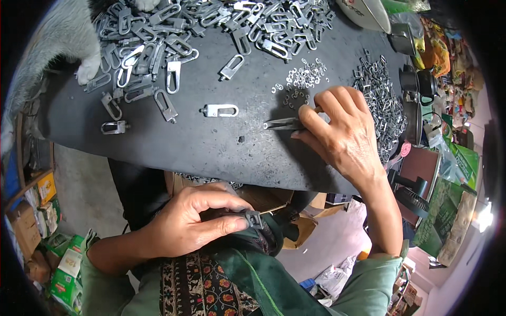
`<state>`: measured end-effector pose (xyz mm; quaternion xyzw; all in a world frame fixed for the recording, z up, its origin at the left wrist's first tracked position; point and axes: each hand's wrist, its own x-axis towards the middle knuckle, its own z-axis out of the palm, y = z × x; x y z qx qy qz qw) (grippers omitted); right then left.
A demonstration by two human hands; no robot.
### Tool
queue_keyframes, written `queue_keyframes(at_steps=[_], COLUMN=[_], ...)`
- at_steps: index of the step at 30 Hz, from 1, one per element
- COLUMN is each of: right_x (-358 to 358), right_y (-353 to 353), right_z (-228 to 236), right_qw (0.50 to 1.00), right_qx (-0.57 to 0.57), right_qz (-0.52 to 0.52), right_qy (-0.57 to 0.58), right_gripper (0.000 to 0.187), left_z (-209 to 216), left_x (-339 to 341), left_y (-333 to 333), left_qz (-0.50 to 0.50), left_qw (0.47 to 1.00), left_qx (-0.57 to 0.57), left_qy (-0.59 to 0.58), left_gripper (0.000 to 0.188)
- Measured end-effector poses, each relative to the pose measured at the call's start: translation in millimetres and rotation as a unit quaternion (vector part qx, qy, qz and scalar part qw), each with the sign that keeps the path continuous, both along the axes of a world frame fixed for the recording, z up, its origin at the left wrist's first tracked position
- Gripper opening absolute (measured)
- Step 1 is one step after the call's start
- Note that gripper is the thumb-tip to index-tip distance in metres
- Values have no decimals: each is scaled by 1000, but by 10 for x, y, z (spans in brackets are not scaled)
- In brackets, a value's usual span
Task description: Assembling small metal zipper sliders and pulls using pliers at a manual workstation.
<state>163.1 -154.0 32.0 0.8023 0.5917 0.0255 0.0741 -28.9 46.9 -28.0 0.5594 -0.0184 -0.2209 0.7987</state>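
Note:
My right hand (345,129) is closed round dark pointed pliers (286,124), low over the dark tabletop. At their tips is a small, shiny C-shaped clip (266,126). Below the table edge, near my lap, my left hand (203,213) pinches a small dark grey metal piece with a squarish frame (255,219) between thumb and fingers; the rest of it is hidden. Left of the pliers a single metal loop fitting (220,110) lies flat. Loose C-shaped clips (308,75) are scattered just beyond my right hand.
Many metal loop fittings (174,45) are heaped at the table's far side. Small metal frames (380,95) form a pile at the right. A cat's leg (87,66) rests on the table's left. A white bowl (366,15) stands far right; a small fan (411,200) is beside the table.

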Motion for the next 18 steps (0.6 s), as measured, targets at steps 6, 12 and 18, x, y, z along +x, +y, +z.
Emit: queue_keyframes(at_steps=[6,12,18], right_x=[-69,-236,-343], right_y=[-6,30,16], right_z=[90,295,291], right_qw=[1000,988,986], right_qx=[-14,61,68], right_qz=[-7,69,62], right_qy=[9,128,142], right_gripper=[32,34,34], left_z=[60,150,157], left_x=[23,111,142], left_y=[68,33,-32], left_qz=[70,96,99], left_qw=[996,962,967], left_qx=[22,-161,-148], left_qy=[56,197,184], left_gripper=[22,20,21])
